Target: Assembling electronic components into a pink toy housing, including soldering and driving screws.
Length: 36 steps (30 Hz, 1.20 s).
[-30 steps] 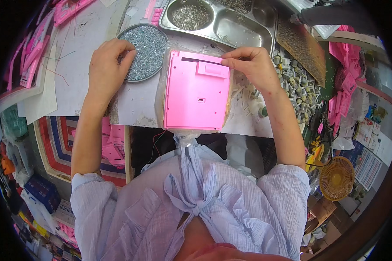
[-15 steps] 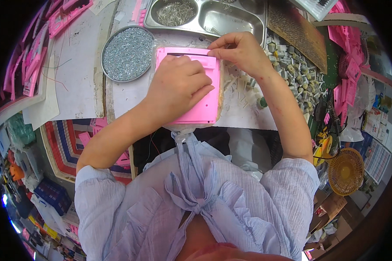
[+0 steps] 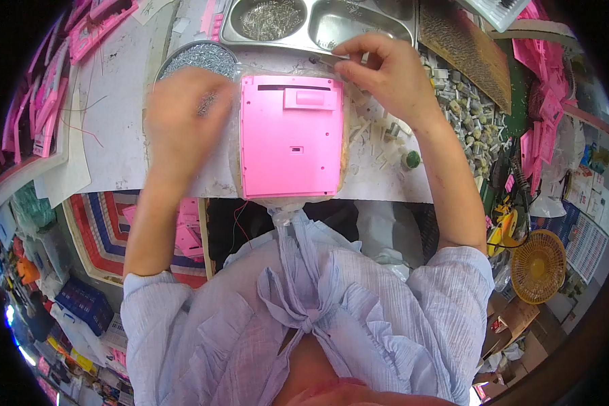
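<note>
Though I cannot discern the left hand's or right hand's grip, the slotted pink casing lies flat.

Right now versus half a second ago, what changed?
Left hand moved off the pink case, leftward to the small metal pieces. Right hand moved up from the case's upper right corner toward the steel tray; its grip is unclear. Case and tray stayed put.

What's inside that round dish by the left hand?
Lots of tiny silvery metal pieces, probably screws, fill what shows of the round dish. The blurred left hand covers much of its lower part, and the dish's bottom is hidden.
</note>
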Available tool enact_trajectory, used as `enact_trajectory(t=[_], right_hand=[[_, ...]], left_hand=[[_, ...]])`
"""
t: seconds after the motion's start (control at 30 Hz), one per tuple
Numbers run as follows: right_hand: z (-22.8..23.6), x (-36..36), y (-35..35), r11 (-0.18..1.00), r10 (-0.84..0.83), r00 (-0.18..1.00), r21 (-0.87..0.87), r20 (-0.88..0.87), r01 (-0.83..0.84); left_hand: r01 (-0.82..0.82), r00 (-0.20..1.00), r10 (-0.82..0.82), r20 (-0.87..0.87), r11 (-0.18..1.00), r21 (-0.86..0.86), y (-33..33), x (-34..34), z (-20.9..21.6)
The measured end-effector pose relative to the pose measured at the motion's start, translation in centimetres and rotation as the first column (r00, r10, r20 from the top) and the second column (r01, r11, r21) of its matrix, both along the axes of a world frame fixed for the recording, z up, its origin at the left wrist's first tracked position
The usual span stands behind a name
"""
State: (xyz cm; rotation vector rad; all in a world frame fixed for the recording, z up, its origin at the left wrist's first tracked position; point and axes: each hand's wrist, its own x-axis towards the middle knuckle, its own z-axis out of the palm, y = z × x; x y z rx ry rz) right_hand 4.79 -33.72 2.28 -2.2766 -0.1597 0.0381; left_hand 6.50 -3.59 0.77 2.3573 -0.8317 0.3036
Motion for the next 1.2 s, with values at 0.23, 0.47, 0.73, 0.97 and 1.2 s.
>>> enact_trajectory(t=[0.23, 0.47, 0.73, 0.97, 1.2], right_hand=[[0.5, 5.5, 10.5, 0.803, 0.499, 0.806, -0.520, 0.318, -0.292], [-3.0, 8.7, 15.6, 0.559, 0.670, 0.723, -0.757, 0.171, -0.339], [-3.1, 8.7, 16.1, 0.643, 0.599, 0.774, -0.701, 0.207, -0.310], [-1.5, 8.8, 16.4, 0.696, 0.543, 0.822, -0.639, 0.171, -0.327], [1.0, 1.5, 8.4, 0.915, 0.349, 0.870, 0.073, 0.348, -0.396]], left_hand=[[-0.164, 0.976, 0.191, -0.108, 0.961, 0.223, 5.0, 1.3, -1.7], [-0.225, 0.972, 0.234, -0.032, 0.959, 0.175, 5.7, 1.4, -2.2], [-0.216, 0.975, 0.220, -0.018, 0.968, 0.130, 5.7, 2.2, -3.5], [-0.237, 0.966, 0.250, -0.064, 0.957, 0.167, 5.5, 2.9, -3.1], [-0.041, 0.759, -0.288, -0.584, 0.874, -0.484, 0.3, -3.4, 1.4]])
